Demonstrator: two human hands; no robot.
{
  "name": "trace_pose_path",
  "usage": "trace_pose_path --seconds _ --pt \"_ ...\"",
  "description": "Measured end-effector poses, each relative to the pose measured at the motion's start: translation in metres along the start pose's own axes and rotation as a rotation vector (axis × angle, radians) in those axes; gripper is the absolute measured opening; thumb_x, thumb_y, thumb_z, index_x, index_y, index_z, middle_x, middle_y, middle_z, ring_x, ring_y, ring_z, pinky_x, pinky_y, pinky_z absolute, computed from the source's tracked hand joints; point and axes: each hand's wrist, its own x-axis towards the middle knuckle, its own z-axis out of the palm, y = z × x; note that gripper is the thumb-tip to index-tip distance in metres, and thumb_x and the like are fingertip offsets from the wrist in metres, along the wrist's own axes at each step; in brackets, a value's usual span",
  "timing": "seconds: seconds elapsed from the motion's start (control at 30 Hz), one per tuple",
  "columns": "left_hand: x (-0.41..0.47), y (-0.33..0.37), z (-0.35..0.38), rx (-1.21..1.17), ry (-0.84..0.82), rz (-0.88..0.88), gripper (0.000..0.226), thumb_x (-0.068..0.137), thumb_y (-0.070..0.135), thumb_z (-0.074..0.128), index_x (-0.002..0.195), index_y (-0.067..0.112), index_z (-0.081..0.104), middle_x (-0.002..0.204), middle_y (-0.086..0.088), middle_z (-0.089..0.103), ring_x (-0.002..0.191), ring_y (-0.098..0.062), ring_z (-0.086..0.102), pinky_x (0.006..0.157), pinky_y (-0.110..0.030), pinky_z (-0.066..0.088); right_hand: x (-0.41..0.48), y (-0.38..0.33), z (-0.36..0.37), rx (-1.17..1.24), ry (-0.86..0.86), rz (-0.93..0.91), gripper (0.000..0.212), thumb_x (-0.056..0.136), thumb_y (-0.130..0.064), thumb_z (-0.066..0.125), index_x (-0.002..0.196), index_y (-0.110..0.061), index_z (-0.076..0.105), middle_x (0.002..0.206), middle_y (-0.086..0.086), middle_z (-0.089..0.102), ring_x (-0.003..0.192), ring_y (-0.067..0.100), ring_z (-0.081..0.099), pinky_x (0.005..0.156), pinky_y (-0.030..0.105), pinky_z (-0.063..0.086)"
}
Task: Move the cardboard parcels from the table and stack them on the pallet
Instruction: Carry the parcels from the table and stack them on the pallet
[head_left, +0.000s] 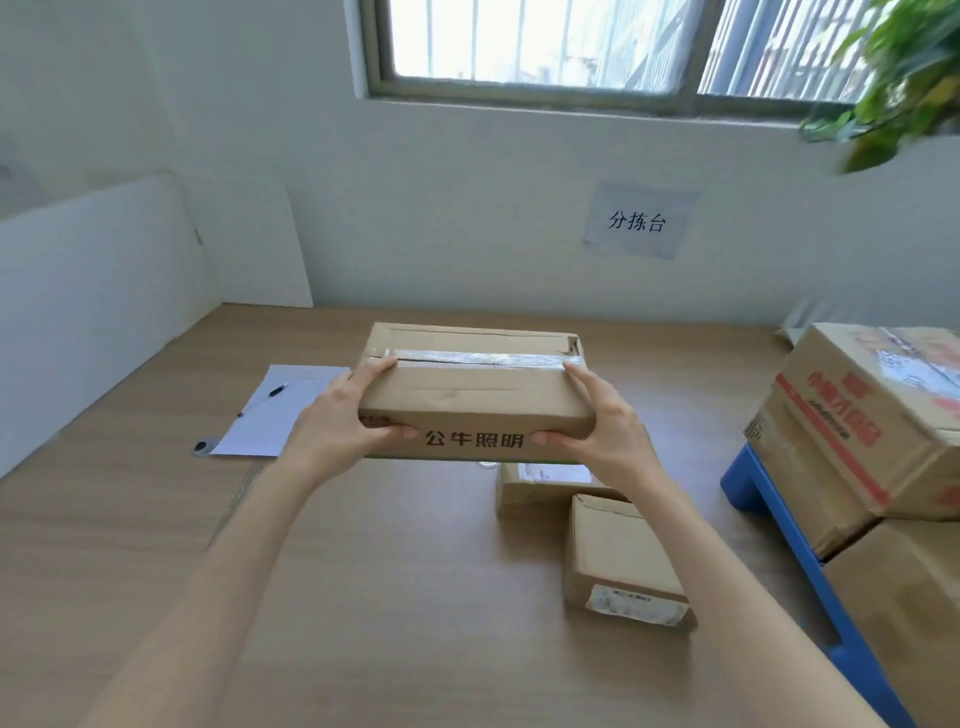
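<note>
Flat parcel (475, 395) gripped by left hand (340, 415), right hand (605, 421), above table (389, 571)

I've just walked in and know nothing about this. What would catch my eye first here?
A flat cardboard parcel with black lettering is held up above the wooden table in the middle, the left grip and right grip clasping its ends. To the right, big printed boxes sit stacked on a blue pallet, and two small parcels lie on the table just below the held one.
</note>
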Motion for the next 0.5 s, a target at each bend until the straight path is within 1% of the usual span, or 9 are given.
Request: trace_pose_path --seconds 0.1,0.2,0.27,0.33,0.4,0.5 --pt "0.006 0.033 -0.017 -0.032 0.010 0.051 0.091 0.055 0.063 0.072 0.137 0.053 0.033 0.128 0.008 0.047 0.115 -0.016 0.045 0.095 -0.042 0.045 0.004 -0.010 -0.037 0.037 0.056 -0.006 0.094 0.064 -0.048 0.083 0.144 -0.039 0.034 0.144 -0.013 0.043 0.128 0.010 0.042 0.093 0.028 0.038" --pt "0.011 0.066 -0.027 -0.004 0.040 0.101 0.090 0.055 0.064 0.069 0.137 0.053 0.033 0.127 0.009 0.048 0.115 -0.016 0.046 0.095 -0.042 0.045 0.004 -0.016 -0.070 0.050 0.104 -0.015 0.094 0.064 -0.047 0.084 0.144 -0.039 0.035 0.144 -0.010 0.044 0.127 0.012 0.042 0.095 0.026 0.036" --pt "0.014 0.087 -0.029 0.004 0.046 0.137 0.091 0.055 0.065 0.068 0.138 0.053 0.032 0.127 0.009 0.048 0.115 -0.016 0.047 0.095 -0.042 0.045 0.001 -0.017 -0.091 0.042 0.130 -0.017 0.092 0.066 -0.045 0.084 0.144 -0.037 0.036 0.143 -0.008 0.045 0.126 0.014 0.043 0.096 0.027 0.037" --pt "0.017 0.105 -0.027 -0.002 0.045 0.171 0.090 0.060 0.062 0.074 0.139 0.051 0.033 0.128 0.008 0.048 0.115 -0.016 0.047 0.095 -0.042 0.045 -0.005 -0.016 -0.112 0.031 0.147 -0.016 0.091 0.067 -0.045 0.083 0.144 -0.036 0.036 0.142 -0.006 0.046 0.124 0.016 0.044 0.099 0.032 0.040" --pt "0.020 0.123 -0.022 -0.008 0.052 0.206 0.086 0.066 0.055 0.079 0.139 0.049 0.034 0.128 0.007 0.048 0.115 -0.015 0.047 0.095 -0.041 0.045 -0.011 -0.011 -0.133 0.012 0.168 -0.009 0.091 0.067 -0.047 0.083 0.144 -0.034 0.037 0.141 -0.005 0.047 0.123 0.017 0.045 0.101 0.037 0.042" --pt "0.022 0.152 -0.007 -0.006 0.048 0.260 0.084 0.068 0.052 0.079 0.140 0.047 0.035 0.126 0.006 0.048 0.109 -0.013 0.046 0.092 -0.036 0.044 -0.023 0.001 -0.162 -0.002 0.193 0.013 0.090 0.067 -0.048 0.082 0.144 -0.034 0.037 0.139 -0.005 0.048 0.121 0.016 0.046 0.101 0.040 0.043"
